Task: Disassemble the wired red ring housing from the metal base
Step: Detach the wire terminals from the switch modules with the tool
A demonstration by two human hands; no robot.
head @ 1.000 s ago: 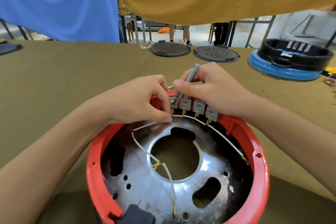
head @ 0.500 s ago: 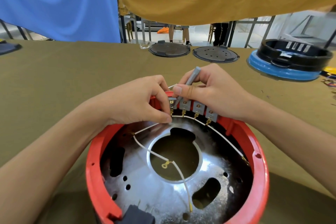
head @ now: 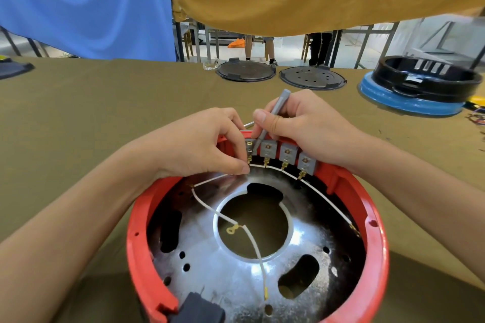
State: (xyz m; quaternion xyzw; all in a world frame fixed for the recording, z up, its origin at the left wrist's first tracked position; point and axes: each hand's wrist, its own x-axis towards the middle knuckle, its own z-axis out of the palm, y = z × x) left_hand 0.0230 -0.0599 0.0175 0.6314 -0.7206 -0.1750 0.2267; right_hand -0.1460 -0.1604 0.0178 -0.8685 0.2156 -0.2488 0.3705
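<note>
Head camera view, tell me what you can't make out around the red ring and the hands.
- Gray tool tip: hidden behind the leftmost gray terminal block.
- Left hand fingertips at the white wire: contact hidden by the fingers.
- Red ring housing near side: cut off by the bottom edge.
- Fasteners to the metal base: none discernible.

Hands (head: pixel 207 144) at red ring (head: pixel 378 231) — screwdriver (head: pixel 273 115) gripped
</note>
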